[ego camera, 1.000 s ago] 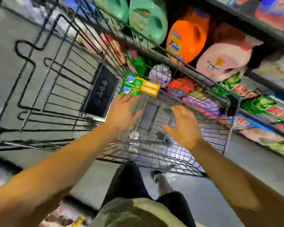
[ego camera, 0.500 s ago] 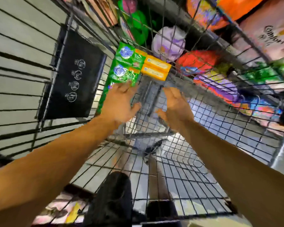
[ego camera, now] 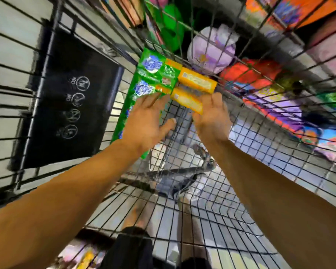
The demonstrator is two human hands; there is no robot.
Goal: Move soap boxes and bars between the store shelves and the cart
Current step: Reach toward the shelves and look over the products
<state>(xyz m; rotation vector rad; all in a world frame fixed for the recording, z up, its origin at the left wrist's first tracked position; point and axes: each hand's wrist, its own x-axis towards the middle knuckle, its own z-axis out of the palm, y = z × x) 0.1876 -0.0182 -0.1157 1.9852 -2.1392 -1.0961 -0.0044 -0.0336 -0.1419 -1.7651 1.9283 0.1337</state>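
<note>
Both hands now reach the soap packs at the far end of the cart [ego camera: 260, 200]; half a second ago they were short of them, and a second ago they hovered above the cart's rim with the view much farther back. The camera has dipped in close, so the person appears to be leaning deep into the basket.

The left hand [ego camera: 145, 123] lies with straight, relaxed fingers, its fingertips touching the lower of the two green soap packs [ego camera: 153, 74], which stand stacked against the cart's front wire wall. Its grip is released: nothing is clasped. The right hand [ego camera: 213, 117] is at the near end of the lower orange soap box [ego camera: 188, 100], fingers up against it; whether they have clenched round the box cannot be told, as the back of the hand hides them. A second orange box [ego camera: 198, 80] lies just above, touching the first.

Judged from this, the pick-up from the cart is only starting: contact is made, and nothing is lifted. Behind the wire, bagged goods crowd the store shelf [ego camera: 291, 41].
</note>
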